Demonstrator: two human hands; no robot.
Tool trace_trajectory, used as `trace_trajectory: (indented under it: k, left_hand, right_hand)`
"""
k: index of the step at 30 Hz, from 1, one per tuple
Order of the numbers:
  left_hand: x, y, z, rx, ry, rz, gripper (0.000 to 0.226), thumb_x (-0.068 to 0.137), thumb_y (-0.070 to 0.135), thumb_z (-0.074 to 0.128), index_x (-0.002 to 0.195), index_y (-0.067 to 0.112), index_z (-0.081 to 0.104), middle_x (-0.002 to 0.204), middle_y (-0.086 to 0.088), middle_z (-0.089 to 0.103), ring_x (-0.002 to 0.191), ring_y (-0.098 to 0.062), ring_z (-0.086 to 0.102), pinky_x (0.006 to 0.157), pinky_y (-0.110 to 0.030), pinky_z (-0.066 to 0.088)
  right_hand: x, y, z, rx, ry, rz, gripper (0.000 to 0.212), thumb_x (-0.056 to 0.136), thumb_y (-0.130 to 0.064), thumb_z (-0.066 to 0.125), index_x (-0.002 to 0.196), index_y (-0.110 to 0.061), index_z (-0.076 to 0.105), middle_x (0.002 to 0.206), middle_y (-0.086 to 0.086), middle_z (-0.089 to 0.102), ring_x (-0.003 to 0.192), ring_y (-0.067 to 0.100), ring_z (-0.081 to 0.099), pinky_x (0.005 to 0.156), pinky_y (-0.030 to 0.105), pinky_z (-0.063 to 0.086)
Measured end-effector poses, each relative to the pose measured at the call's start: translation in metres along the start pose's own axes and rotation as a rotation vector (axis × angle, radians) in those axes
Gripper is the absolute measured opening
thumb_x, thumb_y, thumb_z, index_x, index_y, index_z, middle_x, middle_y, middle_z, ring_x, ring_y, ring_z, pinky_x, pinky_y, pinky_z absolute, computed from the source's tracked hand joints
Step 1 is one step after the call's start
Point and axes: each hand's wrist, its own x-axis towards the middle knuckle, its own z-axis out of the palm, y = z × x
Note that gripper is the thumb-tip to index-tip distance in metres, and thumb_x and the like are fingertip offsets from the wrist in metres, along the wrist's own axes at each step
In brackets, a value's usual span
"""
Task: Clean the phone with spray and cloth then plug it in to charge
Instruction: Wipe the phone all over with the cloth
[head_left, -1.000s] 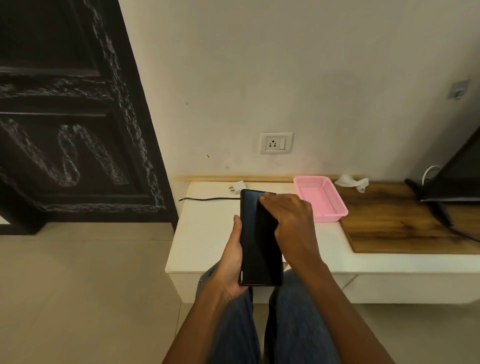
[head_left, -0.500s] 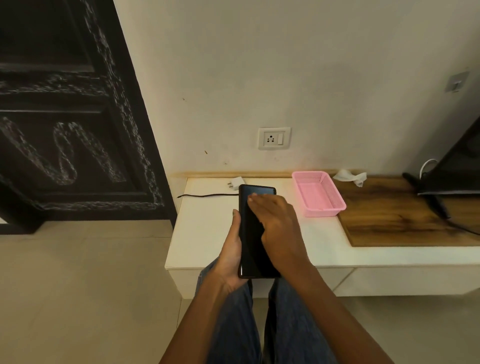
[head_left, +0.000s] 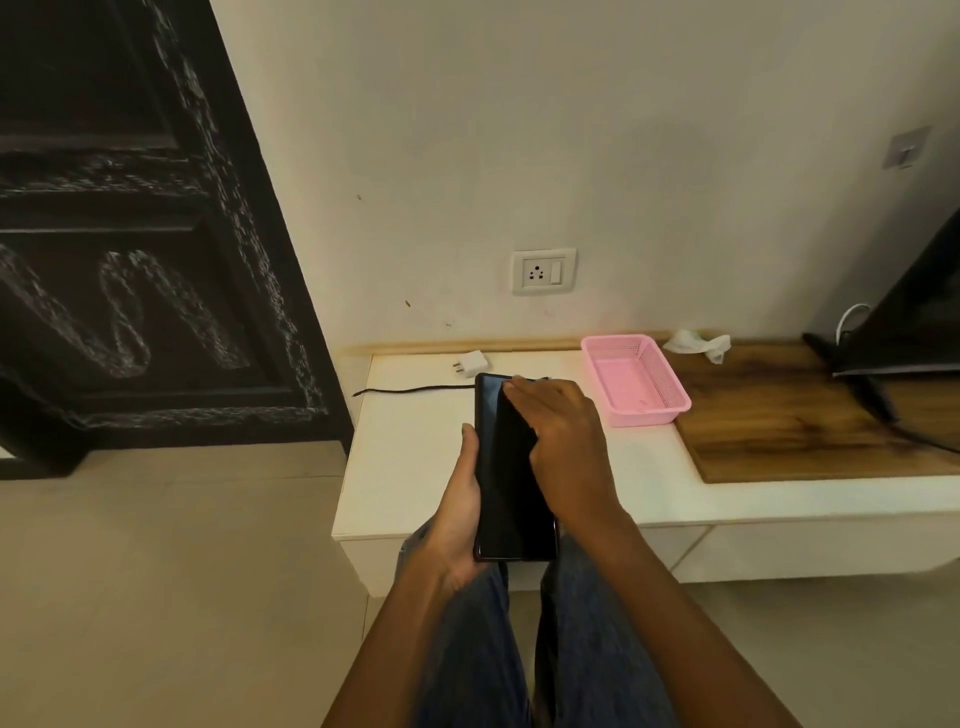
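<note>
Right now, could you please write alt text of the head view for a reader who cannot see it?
A person's left hand holds a dark phone upright while the right hand lies across its screen. Behind, a white charger plug, black cable and pink basket lie on a white shelf below a wall socket.

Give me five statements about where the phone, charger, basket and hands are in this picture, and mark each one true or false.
1. The left hand holds the phone by its left edge. True.
2. The white charger plug is plugged into the wall socket. False: it lies on the white counter.
3. The right hand rests on the phone's screen. True.
4. The pink basket stands to the left of the phone. False: it stands to the right.
5. The black cable is connected to the phone. False: its free end lies on the counter.
</note>
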Motion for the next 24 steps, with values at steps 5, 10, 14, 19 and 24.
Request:
trace_trajectory:
  k: [5,10,14,19,24]
  left_hand:
    - [-0.002,0.005,0.003,-0.091,-0.063,-0.001,0.057,0.080,0.064,0.048,0.105,0.020,0.075,0.113,-0.014,0.070,0.106,-0.026,0.066,0.079,-0.037,0.058]
    - [0.000,0.002,0.002,0.021,0.004,-0.005,0.064,0.083,0.069,0.041,0.116,0.022,0.068,0.117,-0.016,0.068,0.109,-0.029,0.065,0.091,-0.041,0.053]
    - [-0.002,0.005,0.004,-0.045,-0.049,-0.007,0.055,0.077,0.063,0.051,0.105,0.023,0.075,0.112,-0.012,0.071,0.105,-0.025,0.067,0.079,-0.034,0.058]
    - [-0.002,-0.002,0.002,0.035,0.005,-0.018,0.063,0.084,0.068,0.041,0.121,0.022,0.063,0.117,-0.014,0.069,0.108,-0.030,0.066,0.087,-0.040,0.055]
    - [-0.002,-0.001,0.002,-0.025,-0.030,-0.031,0.059,0.077,0.065,0.048,0.108,0.023,0.074,0.112,-0.013,0.071,0.104,-0.027,0.068,0.077,-0.036,0.059]
  right_hand:
    - [-0.004,-0.012,0.005,0.005,0.009,-0.106,0.036,0.080,-0.005,0.044,0.107,0.002,0.067,0.108,0.016,0.068,0.099,0.032,0.063,0.083,0.040,0.053]
    - [0.007,-0.004,0.001,0.015,0.058,0.010,0.038,0.072,0.004,0.053,0.108,0.005,0.065,0.107,0.019,0.067,0.098,0.037,0.062,0.082,0.040,0.052]
    - [-0.002,-0.015,0.005,0.006,0.022,-0.071,0.036,0.084,-0.012,0.043,0.107,0.004,0.065,0.105,0.016,0.067,0.099,0.031,0.062,0.084,0.031,0.050]
    - [0.001,-0.005,0.002,-0.009,0.065,-0.028,0.038,0.078,-0.011,0.045,0.107,0.005,0.065,0.102,0.018,0.068,0.094,0.035,0.063,0.080,0.036,0.052]
    - [-0.006,-0.012,0.005,0.004,0.031,-0.131,0.039,0.082,-0.016,0.041,0.104,0.002,0.067,0.102,0.013,0.069,0.094,0.031,0.063,0.080,0.036,0.052]
